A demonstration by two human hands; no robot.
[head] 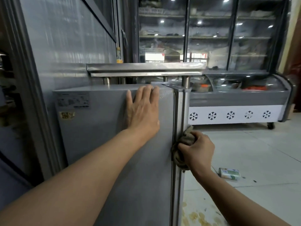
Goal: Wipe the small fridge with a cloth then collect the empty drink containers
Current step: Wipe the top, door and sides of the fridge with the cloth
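While both forearms reach forward from the bottom edge of the view, the left hand (143, 111) lies flat against the grey side of the small fridge (101, 144), near its upper corner. Its fingers (147, 92) are straight and close together, with the thumb spread to the left, and they hold nothing. The right hand (197, 150) is lower, at the front edge of the fridge, and its fingers are curled tightly around a crumpled brown cloth (180, 149). This cloth touches the dark door seal; part of it is hidden behind the hand. On the tiled floor (260, 152), just right of the right wrist, an empty drink can (229, 173) lies on its side. Yellowish stains mark the floor near the fridge base. A label on the fridge side is too blurred to read. Behind stands a steel shelf (145, 69), and farther away a display freezer (236, 103) with snowflake marks; what is behind its glass is hard to make out.
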